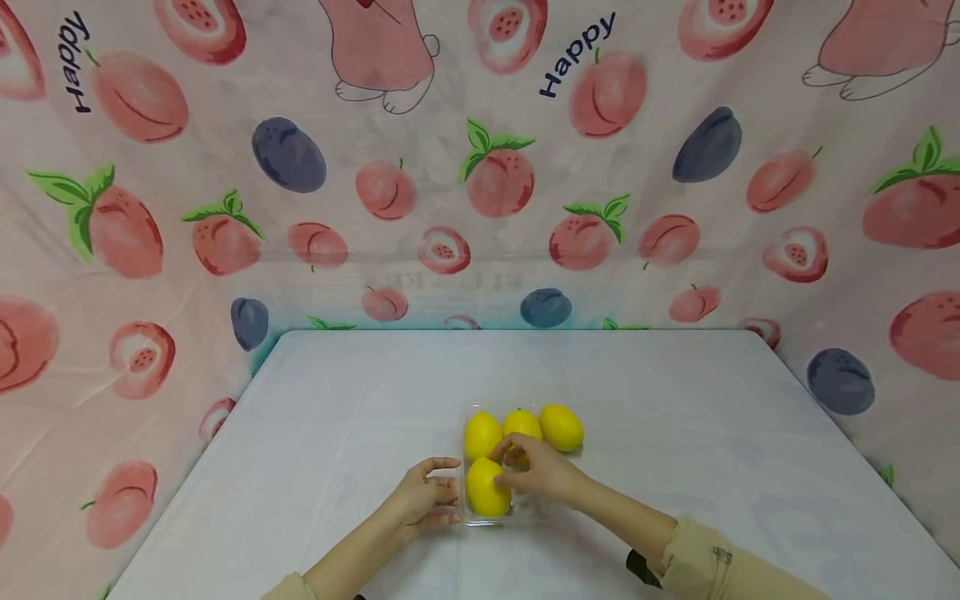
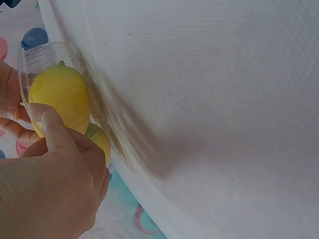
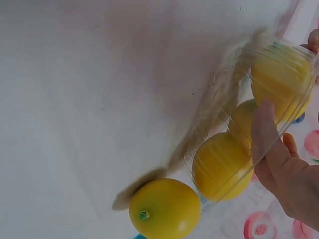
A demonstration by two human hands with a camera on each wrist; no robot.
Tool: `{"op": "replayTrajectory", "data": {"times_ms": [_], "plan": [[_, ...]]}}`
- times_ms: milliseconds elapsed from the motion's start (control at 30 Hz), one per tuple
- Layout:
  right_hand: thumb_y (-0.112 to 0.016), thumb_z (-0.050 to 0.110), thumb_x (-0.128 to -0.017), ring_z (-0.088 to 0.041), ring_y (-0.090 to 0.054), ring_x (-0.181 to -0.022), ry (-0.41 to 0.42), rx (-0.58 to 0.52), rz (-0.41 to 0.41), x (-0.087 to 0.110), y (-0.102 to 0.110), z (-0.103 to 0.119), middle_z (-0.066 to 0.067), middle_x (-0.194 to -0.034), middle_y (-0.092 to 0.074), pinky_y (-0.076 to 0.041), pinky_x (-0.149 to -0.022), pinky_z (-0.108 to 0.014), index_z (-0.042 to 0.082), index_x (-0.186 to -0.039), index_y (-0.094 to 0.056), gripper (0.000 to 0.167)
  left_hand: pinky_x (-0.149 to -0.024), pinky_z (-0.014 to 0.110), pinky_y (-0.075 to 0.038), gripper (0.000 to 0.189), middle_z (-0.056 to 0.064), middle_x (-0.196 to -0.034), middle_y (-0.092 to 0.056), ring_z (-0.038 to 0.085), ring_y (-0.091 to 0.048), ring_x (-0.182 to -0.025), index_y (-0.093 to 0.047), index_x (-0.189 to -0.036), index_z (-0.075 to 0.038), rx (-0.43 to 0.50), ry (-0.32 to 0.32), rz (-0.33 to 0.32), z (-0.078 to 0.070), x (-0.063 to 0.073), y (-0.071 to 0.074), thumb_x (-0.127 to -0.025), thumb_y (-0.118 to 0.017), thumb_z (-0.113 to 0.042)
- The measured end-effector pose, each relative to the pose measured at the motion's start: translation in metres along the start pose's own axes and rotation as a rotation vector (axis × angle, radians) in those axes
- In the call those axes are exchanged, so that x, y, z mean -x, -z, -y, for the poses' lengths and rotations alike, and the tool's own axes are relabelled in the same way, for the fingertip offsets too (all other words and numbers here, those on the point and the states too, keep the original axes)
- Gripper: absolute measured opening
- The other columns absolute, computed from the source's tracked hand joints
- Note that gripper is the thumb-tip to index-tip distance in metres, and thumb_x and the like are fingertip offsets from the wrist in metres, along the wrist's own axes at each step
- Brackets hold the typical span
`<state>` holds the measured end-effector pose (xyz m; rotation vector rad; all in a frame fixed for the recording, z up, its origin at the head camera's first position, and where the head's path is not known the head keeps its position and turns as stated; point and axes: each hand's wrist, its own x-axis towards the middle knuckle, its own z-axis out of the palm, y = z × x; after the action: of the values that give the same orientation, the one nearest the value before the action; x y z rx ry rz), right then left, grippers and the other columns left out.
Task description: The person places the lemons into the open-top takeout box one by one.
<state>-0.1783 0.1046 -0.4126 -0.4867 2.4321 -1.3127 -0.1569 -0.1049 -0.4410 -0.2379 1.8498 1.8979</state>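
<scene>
A clear plastic box (image 1: pixel 480 522) stands on the white table with three yellow lemons in it: one front left (image 1: pixel 486 492), one back left (image 1: pixel 482 435) and one back right (image 1: pixel 521 423). My left hand (image 1: pixel 427 498) is at the box's left side, fingers stretched along its wall. Over the box, my right hand (image 1: pixel 542 471) holds the front left lemon, thumb and forefinger curved at its upper right. Its other fingers partly cover the back right lemon. Outside the box, at its back right, lies another lemon (image 3: pixel 164 209), its green stem end showing in the right wrist view.
The white table (image 1: pixel 337 400) reaches back to a fruit-print cloth (image 1: pixel 420 142), which also hangs along both sides. Beige sleeves (image 1: pixel 712 557) cover the forearms, and a dark band (image 1: pixel 641 569) shows by the right wrist.
</scene>
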Motion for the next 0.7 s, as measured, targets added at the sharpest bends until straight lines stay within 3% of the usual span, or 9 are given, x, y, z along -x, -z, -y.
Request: {"op": "replayTrajectory", "data": {"times_ms": [300, 700], "plan": [[-0.068, 0.014, -0.085, -0.018, -0.056, -0.084, -0.013, -0.094, 0.036, 0.0, 0.01, -0.002, -0.016, -0.104, -0.057, -0.058, -0.07, -0.032, -0.002, -0.113, -0.056, 0.034, -0.063, 0.027, -0.059, 0.044, 0.0, -0.081, -0.052, 0.012, -0.055, -0.067, -0.04, -0.13, 0.002, 0.016, -0.008, 0.005, 0.0, 0.0, 0.001, -0.089, -0.053, 0.007], [-0.067, 0.013, -0.086, -0.017, -0.059, -0.076, -0.029, -0.119, 0.024, -0.001, 0.027, -0.005, -0.015, -0.1, -0.06, -0.06, -0.069, -0.035, -0.006, -0.116, -0.054, 0.038, -0.061, 0.025, -0.058, 0.043, 0.0, -0.082, -0.052, 0.011, -0.055, -0.066, -0.04, -0.13, 0.002, 0.017, -0.004, 0.007, 0.0, 0.0, 0.001, -0.089, -0.052, 0.007]]}}
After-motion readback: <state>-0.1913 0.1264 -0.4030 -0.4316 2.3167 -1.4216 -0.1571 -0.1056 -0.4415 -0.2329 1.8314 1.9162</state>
